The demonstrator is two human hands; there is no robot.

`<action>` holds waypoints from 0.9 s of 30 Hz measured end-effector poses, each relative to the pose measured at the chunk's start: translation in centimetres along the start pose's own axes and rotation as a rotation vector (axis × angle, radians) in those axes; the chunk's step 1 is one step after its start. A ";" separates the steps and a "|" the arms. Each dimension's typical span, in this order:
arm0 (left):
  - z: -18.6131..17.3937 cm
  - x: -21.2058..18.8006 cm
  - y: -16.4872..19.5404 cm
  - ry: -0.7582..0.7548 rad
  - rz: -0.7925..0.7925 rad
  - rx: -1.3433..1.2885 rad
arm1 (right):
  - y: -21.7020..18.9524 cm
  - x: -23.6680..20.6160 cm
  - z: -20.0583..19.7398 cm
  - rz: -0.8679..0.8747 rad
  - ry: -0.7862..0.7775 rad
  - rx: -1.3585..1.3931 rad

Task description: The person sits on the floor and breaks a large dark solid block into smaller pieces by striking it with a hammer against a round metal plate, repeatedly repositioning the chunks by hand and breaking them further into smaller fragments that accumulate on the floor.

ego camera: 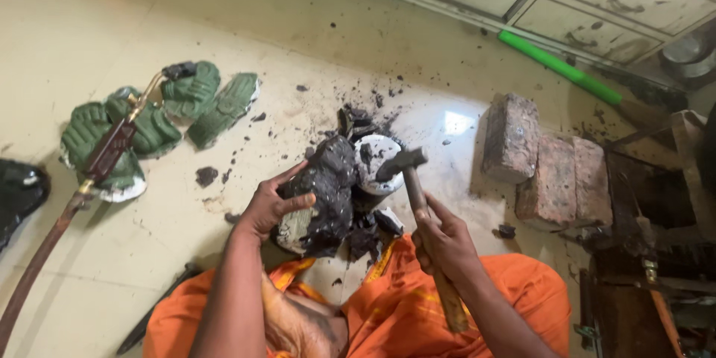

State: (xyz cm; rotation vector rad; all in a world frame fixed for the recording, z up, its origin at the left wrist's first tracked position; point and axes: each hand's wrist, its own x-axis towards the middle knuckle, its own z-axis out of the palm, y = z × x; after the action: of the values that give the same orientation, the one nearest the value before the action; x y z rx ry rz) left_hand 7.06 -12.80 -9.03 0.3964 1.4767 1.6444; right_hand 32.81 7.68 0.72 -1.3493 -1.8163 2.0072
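My left hand grips a blackened, lumpy block with a white patch at its lower end, held on the floor between my knees. My right hand is closed around the wooden handle of a hammer. The hammer's dark steel head rests against a round white and black piece just right of the block. Black broken chips lie around and under the block. Orange cloth covers my legs below.
Several green shaped pieces lie at the left, with a torch on a brown hose across them. Two bricks stand at the right beside a dark metal stand. A green-handled tool lies by the wall.
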 end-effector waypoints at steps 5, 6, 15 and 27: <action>2.0 -0.3 3.1 0.155 0.109 0.338 | 3.4 0.6 -2.2 0.075 0.008 0.096; 2.5 -0.5 3.7 0.191 0.082 0.358 | 4.1 0.8 -2.3 0.074 -0.002 0.149; 4.9 -1.6 5.1 0.392 -0.005 0.627 | 5.6 0.9 -0.8 -0.030 -0.057 0.097; -2.5 0.3 2.3 0.683 -0.109 0.837 | 4.5 2.9 -2.2 0.037 -0.045 0.316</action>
State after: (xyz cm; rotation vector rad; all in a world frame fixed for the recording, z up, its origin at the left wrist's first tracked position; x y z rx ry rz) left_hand 4.19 -13.97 -7.62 0.1831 2.6423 1.0304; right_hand 34.57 9.83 -4.29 -1.2596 -1.4188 2.2414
